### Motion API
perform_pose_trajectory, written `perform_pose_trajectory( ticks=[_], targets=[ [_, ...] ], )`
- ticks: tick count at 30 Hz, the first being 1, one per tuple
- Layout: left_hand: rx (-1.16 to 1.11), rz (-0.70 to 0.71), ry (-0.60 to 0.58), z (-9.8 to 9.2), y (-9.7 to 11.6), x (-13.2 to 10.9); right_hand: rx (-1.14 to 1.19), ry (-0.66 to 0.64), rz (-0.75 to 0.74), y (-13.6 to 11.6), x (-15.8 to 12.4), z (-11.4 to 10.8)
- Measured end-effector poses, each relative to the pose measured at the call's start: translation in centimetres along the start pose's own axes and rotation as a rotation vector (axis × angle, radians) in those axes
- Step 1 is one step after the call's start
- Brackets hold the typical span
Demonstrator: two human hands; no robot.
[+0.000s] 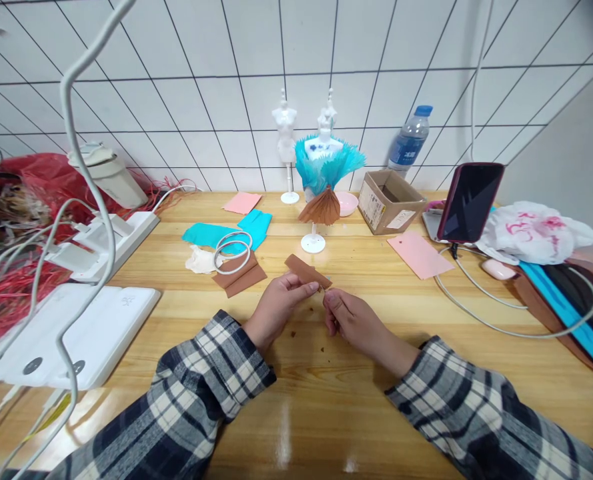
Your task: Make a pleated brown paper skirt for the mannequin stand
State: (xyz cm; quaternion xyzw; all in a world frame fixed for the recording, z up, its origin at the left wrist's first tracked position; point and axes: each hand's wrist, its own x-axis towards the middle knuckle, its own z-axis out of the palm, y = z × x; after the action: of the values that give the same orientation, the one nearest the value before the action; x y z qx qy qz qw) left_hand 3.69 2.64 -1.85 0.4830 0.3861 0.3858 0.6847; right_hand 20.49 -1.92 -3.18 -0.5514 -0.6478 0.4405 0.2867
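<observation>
My left hand (282,301) pinches a folded strip of brown crepe paper (307,271) over the middle of the table. Close by on the right, my right hand (349,317) is closed at the strip's lower right end; its fingers pinch the edge there. Small brown scraps (293,334) lie on the wood below. Straight ahead stands a white mini dress form (329,117) wearing turquoise ruffled paper (321,163) with a fanned brown piece (322,206) beneath. Left of my hands, two silver rings (233,253) rest on turquoise paper (209,236) and a folded brown sheet (241,276).
A bare white dress form (286,133) stands at the back. To the right are a cardboard box (390,200), a water bottle (410,141), pink paper (420,255) and an upright phone (471,202). Power strip (119,243), white box (91,333) and hanging cable (69,100) occupy the left.
</observation>
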Motion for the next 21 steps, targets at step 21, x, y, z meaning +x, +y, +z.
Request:
perform_pose_trajectory(
  ticks=[21],
  targets=[
    [-0.023,-0.012,0.005,-0.02,-0.14,0.01,0.030,-0.002,-0.001,0.24,0.00,0.10]
  ],
)
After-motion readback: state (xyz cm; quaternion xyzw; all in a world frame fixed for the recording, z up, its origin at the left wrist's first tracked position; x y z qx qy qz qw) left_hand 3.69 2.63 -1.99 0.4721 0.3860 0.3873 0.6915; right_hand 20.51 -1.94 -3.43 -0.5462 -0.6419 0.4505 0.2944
